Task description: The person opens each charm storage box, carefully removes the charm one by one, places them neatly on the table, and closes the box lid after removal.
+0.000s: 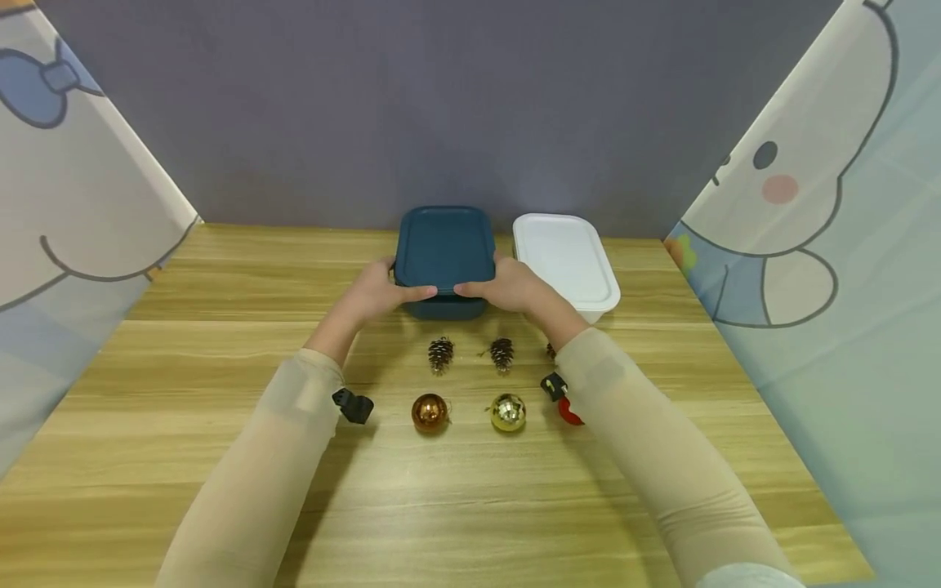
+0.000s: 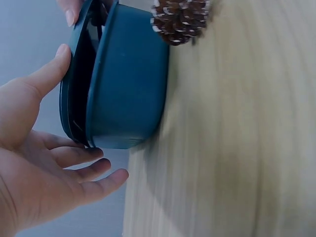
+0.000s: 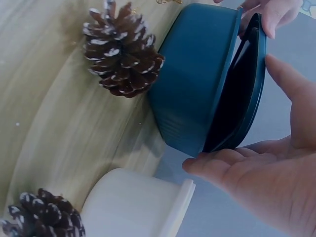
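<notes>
A dark teal lidded box stands at the back of the table. Its lid is tilted up along the near edge, leaving a dark gap above the box body. My left hand holds the lid's left side, thumb on the near rim and fingers at the side edge. On the opposite side my right hand grips it likewise, its thumb on the rim. The far edge of the lid cannot be seen clearly. Just in front lie two brown pinecones, one left and one right.
A white lidded box stands right of the teal one. Nearer lie an orange ball ornament, a gold ball ornament and a red object, partly behind the right sleeve. A third pinecone shows below. A grey wall rises behind.
</notes>
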`<state>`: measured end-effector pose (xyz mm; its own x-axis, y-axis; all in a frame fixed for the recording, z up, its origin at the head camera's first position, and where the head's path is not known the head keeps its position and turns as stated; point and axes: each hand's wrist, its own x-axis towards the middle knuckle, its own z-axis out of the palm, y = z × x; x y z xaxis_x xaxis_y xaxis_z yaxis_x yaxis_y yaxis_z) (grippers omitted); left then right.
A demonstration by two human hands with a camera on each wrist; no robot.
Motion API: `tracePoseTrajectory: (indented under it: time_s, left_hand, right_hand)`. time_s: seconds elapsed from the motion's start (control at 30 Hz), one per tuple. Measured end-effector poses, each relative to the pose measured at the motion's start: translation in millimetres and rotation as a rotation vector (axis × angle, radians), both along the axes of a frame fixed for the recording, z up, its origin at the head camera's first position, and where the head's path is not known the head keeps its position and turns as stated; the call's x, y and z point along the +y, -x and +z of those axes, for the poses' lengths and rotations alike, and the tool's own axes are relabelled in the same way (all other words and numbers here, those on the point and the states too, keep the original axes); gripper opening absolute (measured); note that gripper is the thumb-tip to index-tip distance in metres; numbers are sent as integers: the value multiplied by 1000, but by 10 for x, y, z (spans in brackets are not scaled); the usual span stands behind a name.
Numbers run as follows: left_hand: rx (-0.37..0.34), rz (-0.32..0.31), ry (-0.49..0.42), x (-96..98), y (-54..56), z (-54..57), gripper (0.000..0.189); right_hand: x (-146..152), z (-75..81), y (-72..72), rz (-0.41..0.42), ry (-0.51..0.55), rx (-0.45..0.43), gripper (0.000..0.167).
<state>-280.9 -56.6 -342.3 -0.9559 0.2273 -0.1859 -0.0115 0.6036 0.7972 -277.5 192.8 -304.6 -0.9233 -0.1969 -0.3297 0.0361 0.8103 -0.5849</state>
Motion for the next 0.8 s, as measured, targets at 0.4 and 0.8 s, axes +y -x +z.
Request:
tracePoseTrajectory:
  time_s: [0.4, 0.8]
  left_hand:
    - [-17, -46, 120, -50, 2, 14, 104]
    - [25, -95, 152, -46, -68, -13, 85]
  right_hand:
    - [-58, 6, -5, 35, -52, -33, 115]
    - [-47, -54, -65, 117, -164, 11, 111]
